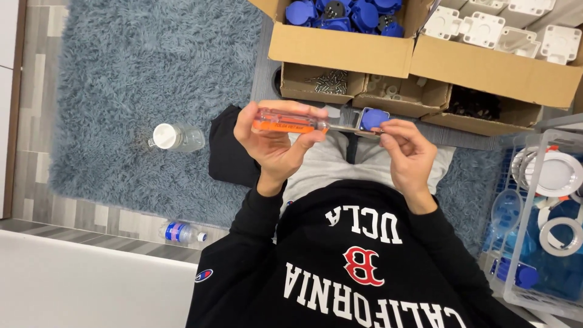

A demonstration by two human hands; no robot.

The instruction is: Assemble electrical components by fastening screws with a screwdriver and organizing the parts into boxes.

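Between hands, screwdriver [288, 120] sideways, tip right.

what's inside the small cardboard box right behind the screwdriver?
The small cardboard box holds a loose pile of small metal screws. Its near wall hides the front of the floor, so any more there can't be seen.

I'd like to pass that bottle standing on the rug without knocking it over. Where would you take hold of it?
Probably around its clear body, from the side. The bottle stands upright on the blue rug with its white cap facing the camera, and open rug lies all around it, so either side is free. The cap alone looks too small for a firm hold.
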